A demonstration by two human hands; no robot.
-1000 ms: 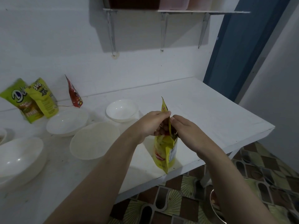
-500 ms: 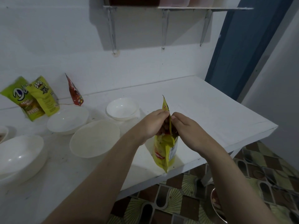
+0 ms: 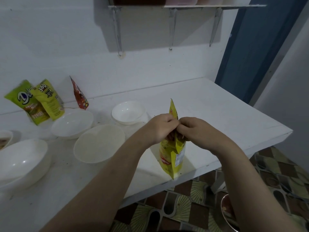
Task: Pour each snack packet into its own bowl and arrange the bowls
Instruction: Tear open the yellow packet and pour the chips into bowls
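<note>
A white painted tabletop (image 3: 217,114) runs along a white wall, its surface matte and lightly speckled with dark crumbs, and its front edge ends above a floor (image 3: 184,206) tiled in brown, green and fan-shaped patterns. A shelf (image 3: 184,6) on thin metal brackets hangs high on the wall, and a blue door panel (image 3: 250,47) stands at the right. Near the front edge, a glossy yellow snack packet (image 3: 173,154) stands upright with its pointed top corner rising above the hands. The left hand (image 3: 160,128) and the right hand (image 3: 194,129) meet at its upper seam, fingers of both curled and pinching the foil on either side of it. Left of the packet sit plastic-looking bowls: a small round white bowl (image 3: 128,112) toward the wall, a wider cream bowl (image 3: 99,143) with a dull inside, a white bowl (image 3: 71,122) behind it, and a large glossy white bowl (image 3: 21,158) at the left edge; none of these four shows contents. A fifth bowl (image 3: 5,138), cut off by the frame, seems to hold something brownish that cannot be made out. Against the wall lean two lime-green packets (image 3: 30,104) (image 3: 48,99), overlapping, and a narrow red packet (image 3: 80,96) seen edge-on.
</note>
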